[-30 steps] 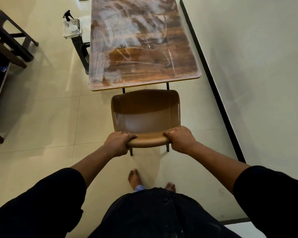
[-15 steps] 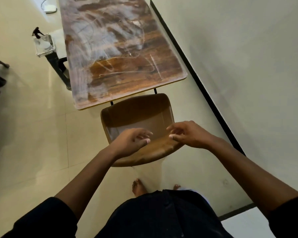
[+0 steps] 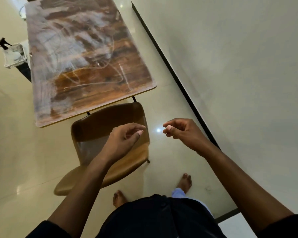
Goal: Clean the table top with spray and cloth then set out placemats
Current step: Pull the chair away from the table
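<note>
Table [image 3: 86, 54] in the far left part of the view, long side running away, top smeared all over with whitish streaks and swirls, so not yet wiped clean. No cloth and no placemats visible anywhere. Basket [image 3: 14, 55] just beside the far left edge of the table, on something dark, with what looks like the spray bottle [image 3: 3, 43] standing at it; too small to tell more.

Chair [image 3: 108, 143] at the near short end of the table, seat edge just under the table end, back toward the person. Gripped at the back by both hands one second ago; now released and standing alone, slightly turned.

Left hand [image 3: 123, 140] above the chair seat, not touching it, fingers loosely curled, holding nothing. Right hand [image 3: 181, 133] to the right of the chair, over bare floor [image 3: 15, 134], also half curled and empty. Bare feet on the floor behind the chair, right foot stepped toward the wall [image 3: 230, 66] since a moment ago, whole view swung left.

Probably means: chair placing finished, body turning away from this end. Cleaning part of the task seems unfinished, judging by the streaks. Next probably going to the basket for spray and cloth, or walking around the table.
</note>
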The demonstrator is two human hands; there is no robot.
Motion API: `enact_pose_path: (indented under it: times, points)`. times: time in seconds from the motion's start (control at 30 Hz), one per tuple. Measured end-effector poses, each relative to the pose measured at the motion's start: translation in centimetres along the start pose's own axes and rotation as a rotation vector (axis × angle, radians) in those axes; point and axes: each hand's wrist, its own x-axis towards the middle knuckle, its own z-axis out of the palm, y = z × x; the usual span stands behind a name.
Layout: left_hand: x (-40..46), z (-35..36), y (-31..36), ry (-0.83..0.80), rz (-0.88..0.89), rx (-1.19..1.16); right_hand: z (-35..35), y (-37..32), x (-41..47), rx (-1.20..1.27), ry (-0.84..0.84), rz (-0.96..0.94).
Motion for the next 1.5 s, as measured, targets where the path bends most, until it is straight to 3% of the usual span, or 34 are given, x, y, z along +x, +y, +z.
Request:
enact_pose_path:
  times: [0.3, 0.73, 1.23, 1.5]
  points:
    - [6.4, 9.1, 9.7, 0.122, -0.092, -0.113, -12.5, 3.1, 2.8, 0.117, 0.005, 0.061]
    - [18.4, 13.0, 13.8, 0.122, -0.094, -0.212, -21.4, 2.4, 11.7, 0.151, 0.094, 0.032]
    - [42.0, 7.1, 11.5, 0.112, -0.192, -0.322, -28.4, -2.5, 35.2, 0.102, 0.089, 0.086]
    - [50.7, 3.5, 12.0, 0.238, -0.237, -0.371, -29.0, -5.3, 46.2, 0.105, 0.033, 0.061]
